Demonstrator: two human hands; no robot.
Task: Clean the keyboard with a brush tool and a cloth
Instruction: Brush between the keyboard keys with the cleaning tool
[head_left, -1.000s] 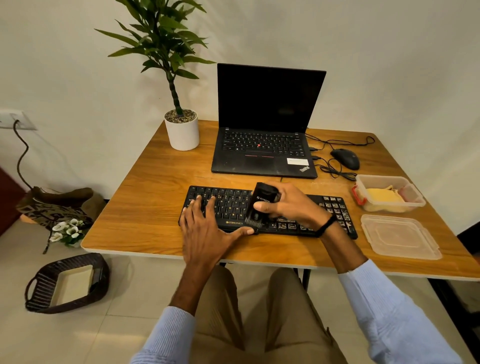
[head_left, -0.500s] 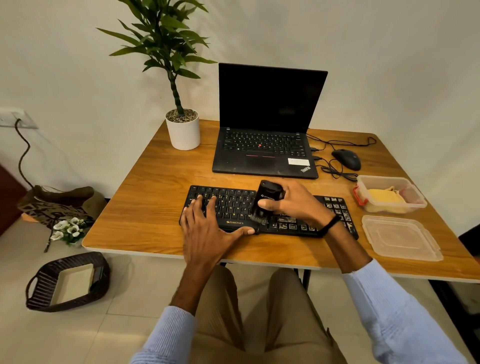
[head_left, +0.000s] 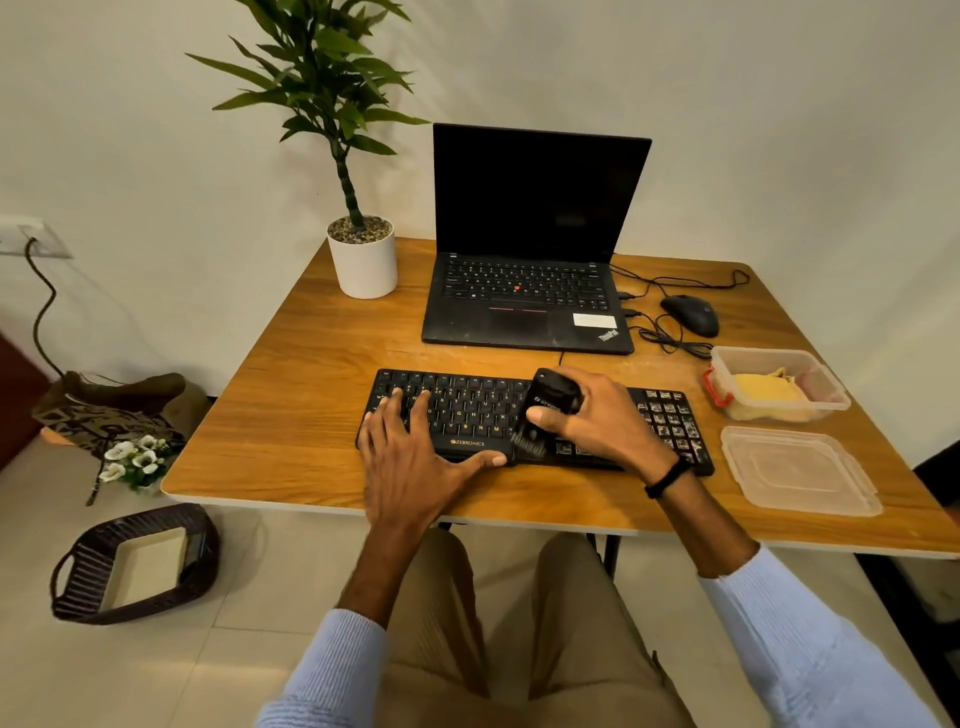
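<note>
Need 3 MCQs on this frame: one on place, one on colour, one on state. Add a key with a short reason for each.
1. Where is the yellow cloth?
A) in the open plastic container
B) on the floor
C) on the person's lap

2. What colour is the plant pot?
A) black
B) white
C) red

3. What is the right hand doing?
A) lying flat, empty
B) making an empty fist
C) gripping the brush tool on the keyboard

Key:
1 A: the cloth shows through the container's open top.
2 B: the pot is plain white.
3 C: the fingers wrap the brush, and its bristles touch the keys.
</note>
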